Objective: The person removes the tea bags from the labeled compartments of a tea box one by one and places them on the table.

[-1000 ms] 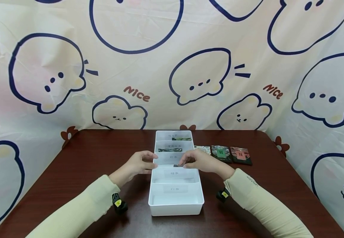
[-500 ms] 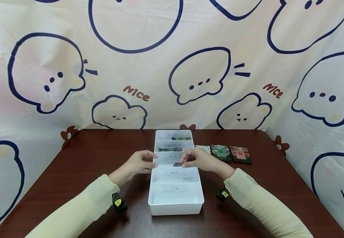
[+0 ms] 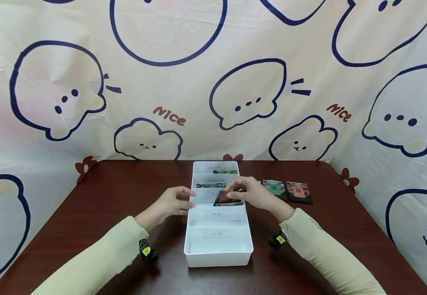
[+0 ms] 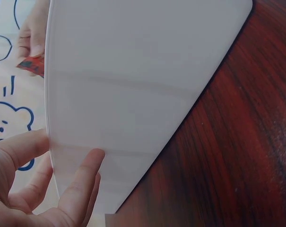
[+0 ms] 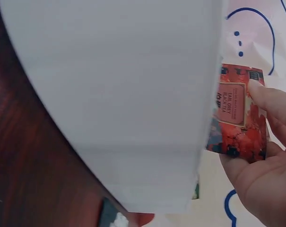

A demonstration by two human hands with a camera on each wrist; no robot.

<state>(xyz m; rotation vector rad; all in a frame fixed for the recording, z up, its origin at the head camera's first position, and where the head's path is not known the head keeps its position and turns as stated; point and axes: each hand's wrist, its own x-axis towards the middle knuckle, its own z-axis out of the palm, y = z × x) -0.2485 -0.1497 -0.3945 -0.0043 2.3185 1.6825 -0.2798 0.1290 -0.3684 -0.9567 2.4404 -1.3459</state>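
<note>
A thin, red floral tea sachet (image 5: 239, 116) is at the mouth of the middle compartment of a long white plastic divided box (image 3: 219, 260), toward the dark-red wooden worktop's (image 3: 125, 184) far edge. The right hand (image 3: 252, 192) pinches one edge of it; the left hand (image 3: 174, 200) rests, fingers spread, against the box's left side. The sachet looks light, bendable and perhaps slick, best gripped by its margin, sparing the middle.

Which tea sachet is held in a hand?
The red Earl Grey black tea sachet, pinched by the right hand; the others rest in the box or on the table.
</note>
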